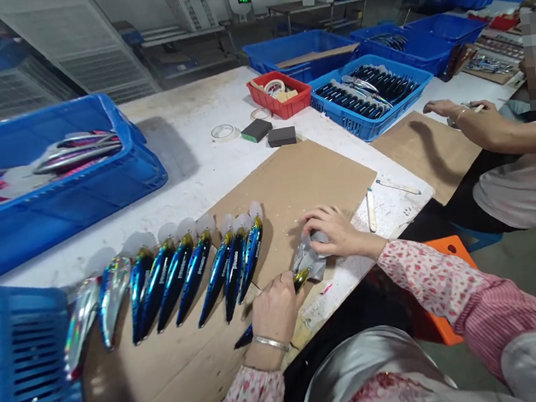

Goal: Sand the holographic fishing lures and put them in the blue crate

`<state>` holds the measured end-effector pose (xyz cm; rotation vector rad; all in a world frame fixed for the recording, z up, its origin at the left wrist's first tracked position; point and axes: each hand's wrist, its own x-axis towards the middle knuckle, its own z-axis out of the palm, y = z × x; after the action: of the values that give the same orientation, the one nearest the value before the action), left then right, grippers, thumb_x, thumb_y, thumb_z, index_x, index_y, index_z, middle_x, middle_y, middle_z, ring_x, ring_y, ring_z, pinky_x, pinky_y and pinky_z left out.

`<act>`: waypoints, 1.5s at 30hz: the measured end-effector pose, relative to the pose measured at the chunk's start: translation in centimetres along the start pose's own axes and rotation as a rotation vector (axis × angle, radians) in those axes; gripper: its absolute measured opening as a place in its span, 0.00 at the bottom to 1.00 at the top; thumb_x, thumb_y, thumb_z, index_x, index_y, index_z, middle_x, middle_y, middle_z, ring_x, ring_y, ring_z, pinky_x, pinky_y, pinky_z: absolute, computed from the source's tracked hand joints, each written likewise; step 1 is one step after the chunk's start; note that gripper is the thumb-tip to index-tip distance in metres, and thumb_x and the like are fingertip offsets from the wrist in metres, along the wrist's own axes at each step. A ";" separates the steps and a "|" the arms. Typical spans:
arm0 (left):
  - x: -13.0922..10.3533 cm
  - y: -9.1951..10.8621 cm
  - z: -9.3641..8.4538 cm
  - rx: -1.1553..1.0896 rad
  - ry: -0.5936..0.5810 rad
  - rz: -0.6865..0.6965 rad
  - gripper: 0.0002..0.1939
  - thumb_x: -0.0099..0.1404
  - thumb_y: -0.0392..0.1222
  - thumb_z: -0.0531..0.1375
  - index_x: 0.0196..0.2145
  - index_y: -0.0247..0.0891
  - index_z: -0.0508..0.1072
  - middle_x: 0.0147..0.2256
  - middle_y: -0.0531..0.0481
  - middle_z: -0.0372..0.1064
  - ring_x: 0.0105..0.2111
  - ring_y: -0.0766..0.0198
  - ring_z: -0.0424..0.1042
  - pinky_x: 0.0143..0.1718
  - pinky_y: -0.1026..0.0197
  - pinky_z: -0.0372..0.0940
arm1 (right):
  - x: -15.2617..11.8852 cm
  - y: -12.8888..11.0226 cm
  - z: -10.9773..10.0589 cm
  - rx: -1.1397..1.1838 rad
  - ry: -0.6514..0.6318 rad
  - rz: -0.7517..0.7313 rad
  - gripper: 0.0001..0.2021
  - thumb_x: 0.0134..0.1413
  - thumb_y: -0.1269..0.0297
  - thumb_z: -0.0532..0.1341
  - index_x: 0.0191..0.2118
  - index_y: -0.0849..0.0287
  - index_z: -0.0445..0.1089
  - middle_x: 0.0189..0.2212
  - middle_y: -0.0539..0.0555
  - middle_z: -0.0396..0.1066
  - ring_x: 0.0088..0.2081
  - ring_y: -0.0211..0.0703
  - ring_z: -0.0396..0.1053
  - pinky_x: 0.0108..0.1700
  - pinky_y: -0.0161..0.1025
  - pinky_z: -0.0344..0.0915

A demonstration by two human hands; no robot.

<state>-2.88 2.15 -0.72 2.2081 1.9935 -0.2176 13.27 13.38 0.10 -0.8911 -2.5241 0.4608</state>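
My left hand (pixel 273 307), with a bracelet at the wrist, is closed around a blue fishing lure (pixel 244 339). The lure's dark tail sticks out on one side and its yellow head on the other. My right hand (pixel 332 232) has its fingers curled over a crumpled grey sheet (pixel 311 260), which lies against the lure's head; whether it is cloth or paper I cannot tell. To the left, a row of several shiny blue lures (pixel 187 278) with clear lips lies on the cardboard (pixel 294 178). Two silver lures (pixel 114 299) are at the row's left end.
Blue crates (pixel 148 169) stand at the left, one holding pink-silver lures. Behind are two dark sanding blocks (pixel 282 136), tape (pixel 223 132), a red basket (pixel 302 101) and a blue basket (pixel 371 128) of lures. A knife-like tool (pixel 371 210) lies right. A co-worker's hands (pixel 466 117) are beyond.
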 end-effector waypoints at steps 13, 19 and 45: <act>-0.2 0.0 -0.1 -0.007 0.006 0.002 0.10 0.65 0.40 0.53 0.41 0.33 0.70 0.34 0.41 0.73 0.36 0.52 0.75 0.33 0.59 0.65 | 0.7 -0.9 0.3 -0.015 0.002 0.030 0.08 0.51 0.64 0.62 0.40 0.55 0.68 0.50 0.53 0.68 0.52 0.52 0.58 0.51 0.49 0.51; -0.2 -0.1 0.1 -0.013 0.005 -0.017 0.11 0.65 0.42 0.53 0.41 0.34 0.70 0.33 0.43 0.73 0.36 0.54 0.75 0.33 0.59 0.65 | 0.6 -0.8 0.4 0.002 0.002 -0.017 0.09 0.52 0.64 0.61 0.41 0.54 0.68 0.53 0.52 0.66 0.54 0.50 0.56 0.51 0.47 0.52; -0.3 -0.3 0.9 -0.005 0.094 0.012 0.10 0.64 0.41 0.54 0.38 0.34 0.72 0.32 0.41 0.74 0.34 0.53 0.75 0.31 0.60 0.65 | 0.5 -1.0 0.3 -0.021 0.023 0.063 0.08 0.52 0.64 0.61 0.40 0.54 0.69 0.51 0.52 0.67 0.53 0.50 0.57 0.52 0.48 0.51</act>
<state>-3.25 1.74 -1.55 2.2667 2.0248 -0.1095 12.27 12.92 0.38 -0.9799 -2.4902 0.4418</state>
